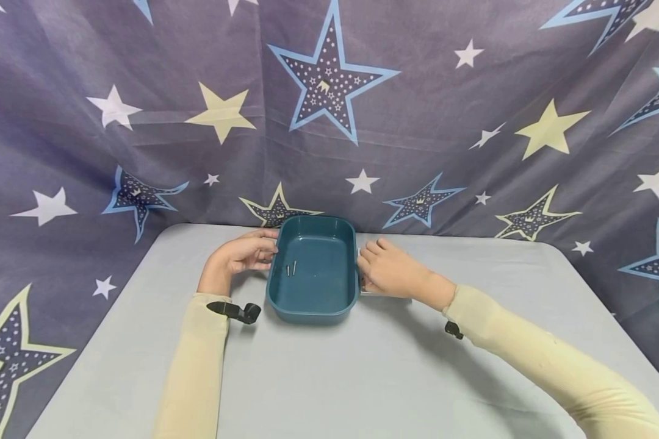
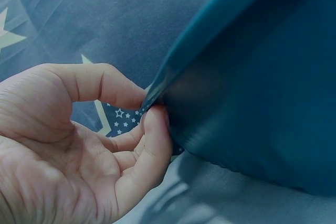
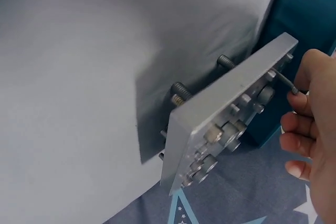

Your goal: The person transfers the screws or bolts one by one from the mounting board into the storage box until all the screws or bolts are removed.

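Note:
A dark teal plastic bin (image 1: 312,316) stands on the table, two small screws (image 1: 291,269) lying on its floor. At its left side my left hand (image 1: 248,251) pinches the rim between thumb and fingers, close up in the left wrist view. Right of the bin, a thick metal plate (image 3: 236,85) stands raised over the table on bolts. Several bolt heads and screws (image 3: 229,132) of different sizes stick out of its face. My right hand (image 3: 315,114) pinches a thin metal rod (image 3: 285,81) whose far end meets the plate near a small screw.
A pale grey cloth covers the table (image 1: 318,378). Directly behind the bin hangs a dark star-patterned curtain (image 1: 318,164), which also runs along both sides. Black straps with small cameras (image 1: 247,313) sit on both sleeves.

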The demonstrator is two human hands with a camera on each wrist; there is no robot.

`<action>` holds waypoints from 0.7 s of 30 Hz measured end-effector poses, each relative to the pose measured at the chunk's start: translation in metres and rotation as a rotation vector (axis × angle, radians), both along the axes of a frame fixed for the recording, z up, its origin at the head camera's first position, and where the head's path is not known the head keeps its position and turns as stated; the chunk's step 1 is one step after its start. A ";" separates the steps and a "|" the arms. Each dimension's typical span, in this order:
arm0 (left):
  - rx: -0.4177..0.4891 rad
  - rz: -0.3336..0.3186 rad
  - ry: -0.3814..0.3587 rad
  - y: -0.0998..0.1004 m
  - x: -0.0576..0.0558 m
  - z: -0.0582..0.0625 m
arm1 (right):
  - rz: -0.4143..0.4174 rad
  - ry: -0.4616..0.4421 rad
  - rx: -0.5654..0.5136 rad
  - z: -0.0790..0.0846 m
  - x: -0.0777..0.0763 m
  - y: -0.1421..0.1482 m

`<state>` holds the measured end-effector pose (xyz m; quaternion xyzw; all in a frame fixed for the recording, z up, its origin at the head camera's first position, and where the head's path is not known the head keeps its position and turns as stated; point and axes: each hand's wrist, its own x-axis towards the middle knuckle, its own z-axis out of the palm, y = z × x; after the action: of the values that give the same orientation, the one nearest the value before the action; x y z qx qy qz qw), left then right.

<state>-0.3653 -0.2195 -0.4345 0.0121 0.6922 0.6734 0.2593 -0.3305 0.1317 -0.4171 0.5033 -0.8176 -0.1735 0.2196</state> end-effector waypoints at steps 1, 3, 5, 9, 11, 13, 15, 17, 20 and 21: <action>0.002 0.000 0.000 0.000 0.000 0.000 | 0.003 0.017 0.008 0.000 0.000 0.000; 0.003 0.001 -0.002 0.000 0.000 0.000 | 0.013 0.042 0.016 0.000 0.001 0.000; 0.005 -0.002 -0.001 0.000 0.000 0.000 | 0.020 0.062 0.023 0.000 0.002 0.001; 0.005 -0.003 -0.004 0.000 0.001 0.001 | 0.027 0.090 0.036 0.000 0.003 0.002; 0.002 -0.001 -0.006 0.000 0.001 0.001 | 0.027 0.095 0.038 -0.001 0.003 0.003; 0.000 -0.003 -0.005 0.000 0.001 0.001 | 0.030 0.106 0.039 -0.002 0.003 0.003; -0.001 -0.005 -0.002 0.000 0.001 0.000 | 0.034 0.112 0.036 -0.002 0.003 0.003; 0.001 -0.006 0.000 0.000 0.001 0.000 | 0.038 0.114 0.031 -0.003 0.002 0.003; 0.005 -0.008 0.002 0.000 0.001 0.000 | 0.045 0.122 0.023 -0.003 0.002 0.003; 0.005 -0.010 0.003 0.000 0.001 0.000 | 0.047 0.125 0.020 -0.003 0.002 0.002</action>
<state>-0.3641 -0.2194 -0.4346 0.0173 0.6907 0.6739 0.2617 -0.3283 0.1342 -0.4198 0.5127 -0.7884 -0.2074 0.2694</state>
